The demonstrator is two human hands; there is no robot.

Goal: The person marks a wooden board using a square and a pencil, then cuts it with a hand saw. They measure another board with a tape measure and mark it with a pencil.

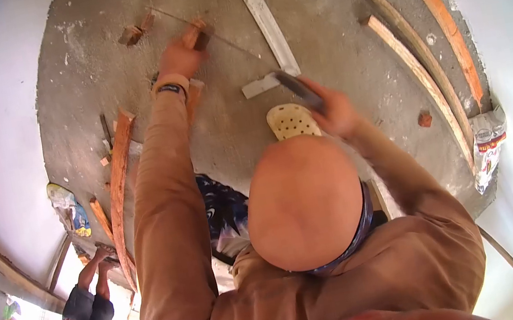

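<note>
The left hand (180, 57) holds a small wood block (199, 32) down on the floor (332, 45), and the right hand (338, 112) has its grip closed around a dark tool (300, 90) near the metal square (268, 26), so if the block slips, the tool could nick the fingers.

The left arm (162, 203), in a long brown sleeve, stretches almost straight out in front of the body. Its wrist (171, 87) is level, and the left hand (180, 57) is palm down with the fingers curled tight. The right arm (402, 176) is bent at the elbow and kept nearer the body. The right hand (337, 112) is closed in a grip, knuckles up.
</note>
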